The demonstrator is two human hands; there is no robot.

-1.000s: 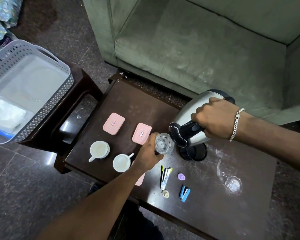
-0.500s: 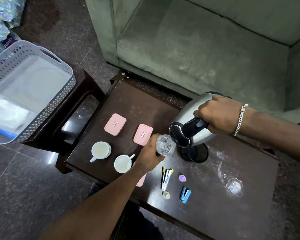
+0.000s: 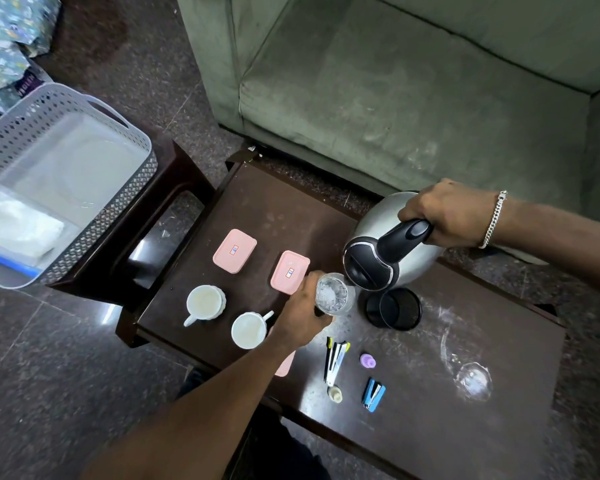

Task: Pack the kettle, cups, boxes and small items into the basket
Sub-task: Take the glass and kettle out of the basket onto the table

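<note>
At the centre of the head view, I am seeing the dark brown wooden table point(image 3: 430, 358) with nearly everything on it waiting to be packed. The grey perforated plastic basket point(image 3: 132, 206) is sitting at the upper left of the frame on a second dark stand, and I am finding only a white folded bundle point(image 3: 14, 226) in it, none of the task's things. By my judgement the packing is hardly begun.

Left of centre, two pink lidded boxes point(image 3: 234, 250) are lying side by side, with a third pink one mostly hidden under the left forearm. Below them two white ceramic cups point(image 3: 205, 302) are standing upright. At lower centre the small items are lying loose: a black and yellow stapler point(image 3: 335, 356), a lilac cap point(image 3: 367, 361), a blue clip point(image 3: 373, 393) and a small cream piece point(image 3: 335, 393). A clear stemmed glass point(image 3: 471, 379) is lying on its side at the lower right.

The right hand point(image 3: 447, 213), coming in from the right edge, is clenching the black handle of the steel kettle point(image 3: 388, 251), which is tilting spout-down off its round black base point(image 3: 394, 309). The left hand point(image 3: 302, 310), reaching up from the bottom, is wrapping its fingers around a clear drinking glass point(image 3: 333, 296) just under the spout. I judge that the kettle is being emptied before it goes in the basket.
</note>
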